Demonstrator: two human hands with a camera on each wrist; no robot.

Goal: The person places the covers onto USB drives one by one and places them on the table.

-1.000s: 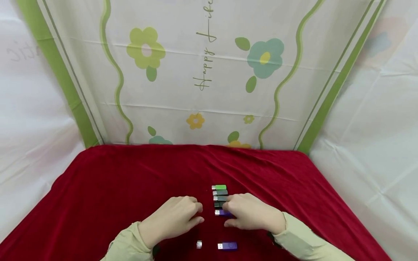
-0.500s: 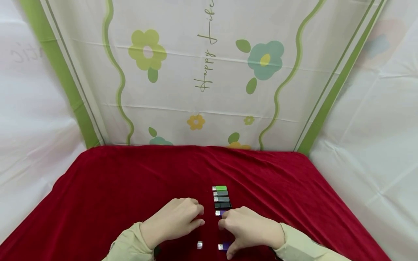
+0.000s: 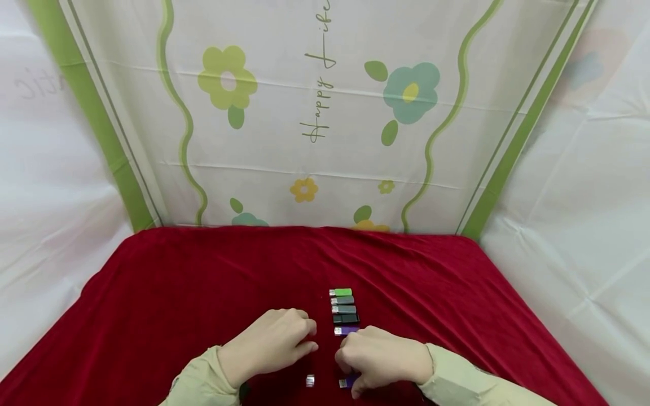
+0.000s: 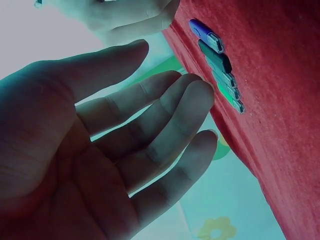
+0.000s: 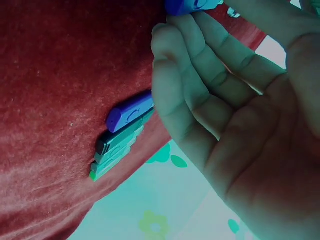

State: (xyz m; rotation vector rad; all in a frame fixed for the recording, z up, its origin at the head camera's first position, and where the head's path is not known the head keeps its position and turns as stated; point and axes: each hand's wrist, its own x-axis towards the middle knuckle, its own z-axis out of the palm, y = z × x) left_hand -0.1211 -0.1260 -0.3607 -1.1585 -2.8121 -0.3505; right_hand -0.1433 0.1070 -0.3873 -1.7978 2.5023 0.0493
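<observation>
My right hand (image 3: 383, 355) is low over the red cloth, its thumb and fingertips around the near purple USB stick (image 3: 349, 382). The stick's metal plug points left and its body is partly hidden. In the right wrist view the purple body shows at the top edge, against the curled fingertips. My left hand (image 3: 271, 341) rests to the left, fingers loosely bent, holding nothing. A small shiny silver piece (image 3: 310, 380) lies on the cloth between the hands, nearer the front. Just beyond the right hand's knuckles lies a second purple USB stick (image 3: 345, 331).
Further back, in a column with the second purple stick, lie a black USB stick (image 3: 346, 319), two grey USB sticks (image 3: 347, 309) and a green USB stick (image 3: 343, 292). The red cloth (image 3: 213, 270) ends at a flower-printed curtain (image 3: 345, 163).
My right hand has come away from the column of sticks, toward the front, and its fingers have closed in around the near purple USB stick. The left hand has barely moved.
</observation>
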